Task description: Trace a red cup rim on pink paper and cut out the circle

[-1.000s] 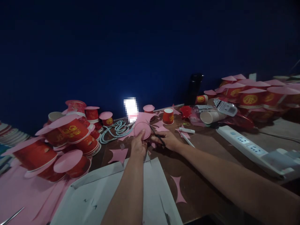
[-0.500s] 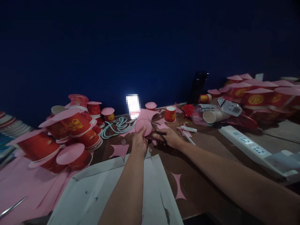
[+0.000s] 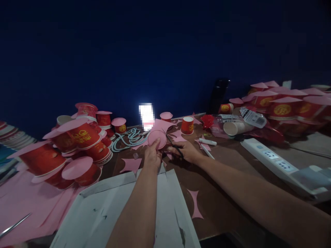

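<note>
My left hand point(image 3: 153, 157) pinches a round pink paper disc point(image 3: 157, 138) and holds it upright above the brown table point(image 3: 227, 172). My right hand point(image 3: 186, 151) grips dark scissors point(image 3: 172, 144), whose blades meet the disc's right edge. Both hands hover just beyond a white paper sheet point(image 3: 124, 210). Pink paper offcuts point(image 3: 131, 165) lie around them.
Red paper cups with pink paper lids are heaped at the left point(image 3: 77, 144) and at the back right point(image 3: 284, 103). A white power strip point(image 3: 274, 160) lies at the right. A coiled cable point(image 3: 129, 137), a lit screen point(image 3: 146, 115), a white tube point(image 3: 207, 141) and a dark bottle point(image 3: 219, 94) stand behind.
The disc has turned slightly in my left hand as the scissors work along its edge. The view shifted a little; both hands stay in about the same place.
</note>
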Motion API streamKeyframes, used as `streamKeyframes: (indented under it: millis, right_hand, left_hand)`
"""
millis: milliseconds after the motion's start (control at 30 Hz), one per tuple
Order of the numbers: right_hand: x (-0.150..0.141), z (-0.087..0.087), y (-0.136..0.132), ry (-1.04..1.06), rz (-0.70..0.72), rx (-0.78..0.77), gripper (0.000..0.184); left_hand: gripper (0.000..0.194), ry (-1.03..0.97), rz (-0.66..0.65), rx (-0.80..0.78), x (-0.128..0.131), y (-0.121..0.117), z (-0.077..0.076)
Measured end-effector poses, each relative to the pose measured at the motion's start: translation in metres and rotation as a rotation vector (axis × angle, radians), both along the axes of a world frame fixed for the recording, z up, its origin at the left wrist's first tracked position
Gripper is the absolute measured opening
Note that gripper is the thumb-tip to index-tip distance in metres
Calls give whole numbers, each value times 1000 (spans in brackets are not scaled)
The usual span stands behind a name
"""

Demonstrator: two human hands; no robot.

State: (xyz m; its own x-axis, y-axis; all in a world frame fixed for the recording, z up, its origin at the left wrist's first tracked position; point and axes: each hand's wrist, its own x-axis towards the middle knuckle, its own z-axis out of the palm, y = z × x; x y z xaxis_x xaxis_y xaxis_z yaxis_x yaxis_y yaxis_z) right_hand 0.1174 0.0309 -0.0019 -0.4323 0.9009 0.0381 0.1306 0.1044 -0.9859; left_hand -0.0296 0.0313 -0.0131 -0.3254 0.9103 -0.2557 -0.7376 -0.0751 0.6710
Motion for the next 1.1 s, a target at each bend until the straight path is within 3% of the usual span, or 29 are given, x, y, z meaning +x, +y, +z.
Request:
streamKeyframes:
  millis: [1100]
  right_hand:
    - [1,2,-2,-61,2,-33,62]
  left_hand:
    - [26,36,41,-2,-4,2,-5]
